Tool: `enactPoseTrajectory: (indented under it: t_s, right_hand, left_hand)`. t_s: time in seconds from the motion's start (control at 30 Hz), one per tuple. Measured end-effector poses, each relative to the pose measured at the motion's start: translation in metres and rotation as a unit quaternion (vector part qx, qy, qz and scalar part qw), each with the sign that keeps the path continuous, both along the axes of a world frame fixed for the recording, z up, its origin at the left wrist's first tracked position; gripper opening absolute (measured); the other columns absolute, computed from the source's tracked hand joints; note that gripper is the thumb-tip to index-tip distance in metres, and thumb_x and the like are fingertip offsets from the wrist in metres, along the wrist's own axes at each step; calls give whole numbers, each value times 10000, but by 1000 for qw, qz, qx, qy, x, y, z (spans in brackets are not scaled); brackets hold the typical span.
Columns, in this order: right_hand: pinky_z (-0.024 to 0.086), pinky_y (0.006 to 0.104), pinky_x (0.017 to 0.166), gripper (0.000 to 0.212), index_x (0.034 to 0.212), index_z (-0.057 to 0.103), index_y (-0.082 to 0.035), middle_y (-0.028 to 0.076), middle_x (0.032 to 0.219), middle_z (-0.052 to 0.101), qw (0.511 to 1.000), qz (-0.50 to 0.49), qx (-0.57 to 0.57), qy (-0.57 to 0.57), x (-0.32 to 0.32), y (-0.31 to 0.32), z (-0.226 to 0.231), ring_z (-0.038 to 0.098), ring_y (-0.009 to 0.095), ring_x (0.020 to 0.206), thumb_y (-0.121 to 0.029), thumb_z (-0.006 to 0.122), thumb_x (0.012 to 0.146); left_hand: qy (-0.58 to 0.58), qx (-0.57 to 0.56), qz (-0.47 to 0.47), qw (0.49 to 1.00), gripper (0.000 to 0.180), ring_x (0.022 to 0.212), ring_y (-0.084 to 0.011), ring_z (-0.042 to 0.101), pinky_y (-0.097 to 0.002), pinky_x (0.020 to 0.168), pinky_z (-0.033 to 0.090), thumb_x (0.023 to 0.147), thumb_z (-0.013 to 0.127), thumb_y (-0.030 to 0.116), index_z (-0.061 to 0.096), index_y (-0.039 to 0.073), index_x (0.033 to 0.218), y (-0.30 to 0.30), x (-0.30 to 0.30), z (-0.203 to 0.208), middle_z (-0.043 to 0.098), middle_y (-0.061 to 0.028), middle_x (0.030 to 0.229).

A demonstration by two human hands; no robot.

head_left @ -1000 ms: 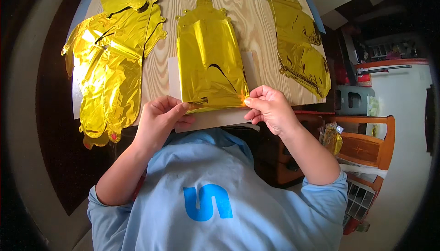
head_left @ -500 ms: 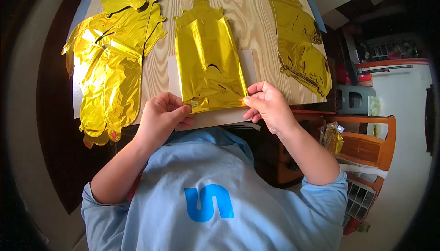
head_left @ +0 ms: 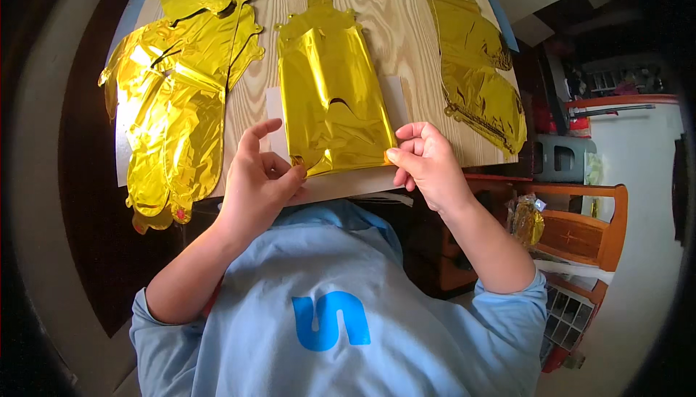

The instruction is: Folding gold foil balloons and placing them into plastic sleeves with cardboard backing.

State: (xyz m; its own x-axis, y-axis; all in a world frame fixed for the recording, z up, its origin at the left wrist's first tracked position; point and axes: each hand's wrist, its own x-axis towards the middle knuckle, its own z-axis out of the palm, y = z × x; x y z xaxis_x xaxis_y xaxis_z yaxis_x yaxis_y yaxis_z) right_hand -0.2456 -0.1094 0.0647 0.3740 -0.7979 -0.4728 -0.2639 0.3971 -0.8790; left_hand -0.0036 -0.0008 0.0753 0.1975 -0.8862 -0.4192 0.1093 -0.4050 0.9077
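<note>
Gold foil pc (x1) has R hand pinching 1 corner, L hand grip unclear.

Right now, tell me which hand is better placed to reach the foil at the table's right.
Probably the right hand: it is nearer the right foil, while the left hand is at the middle foil's left corner. The right hand would have to release its pinch first.
</note>
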Motion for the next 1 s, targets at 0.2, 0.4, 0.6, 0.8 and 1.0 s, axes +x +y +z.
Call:
enactPoseTrajectory:
  t_s: [0.2, 0.4, 0.6, 0.8, 1.0]
  right_hand:
    - [504, 327, 553, 273, 1114, 537, -7, 73, 764, 622, 974, 54, -188, 110, -1, 2, -14, 633, 173, 621, -9, 668, 874]
    - [511, 412, 730, 235, 1061, 591, -41, 111, 952, 608, 768, 122, -565, 276, 14, 23, 0, 625, 292, 831, -37, 689, 848]
    - [460, 468, 1049, 503, 1336, 588, -24, 220, 1356, 517, 706, 244, -626, 224, 41, 73, -11, 526, 382, 1243, -109, 691, 851]
    - [355, 615, 1114, 690, 1451, 477, -9, 321, 1509, 335, 729, 277, -552, 294, 40, 86, -28, 344, 520, 1380, -289, 708, 864]
    - [342, 577, 1135, 753, 1462, 465, -32, 335, 1515, 323, 738, 251, -536, 324, 37, 86, -28, 332, 514, 1391, -268, 774, 817]
  left_hand:
    - [-212, -37, -74, 974, 670, 617, -123, 615, -260, 609, 503, 875, 658, -2, 317, 22, 1452, -2, -1, -8, 621, -56, 688]
    - [-285, -51, -85, 953, 723, 614, -128, 589, -281, 616, 488, 859, 666, 7, 300, 38, 1482, -2, -5, -13, 613, -72, 683]
    - [-279, -62, -65, 956, 749, 612, -138, 595, -289, 610, 491, 850, 662, -3, 289, 45, 1498, -2, -7, -17, 621, -74, 675]
    - [-281, -55, -74, 955, 777, 604, -142, 602, -289, 600, 492, 834, 665, -7, 282, 42, 1508, -3, -8, -12, 638, -86, 685]
    - [-295, -64, -74, 951, 779, 608, -145, 612, -288, 610, 499, 841, 672, -5, 275, 36, 1511, -1, -6, -16, 640, -95, 681]
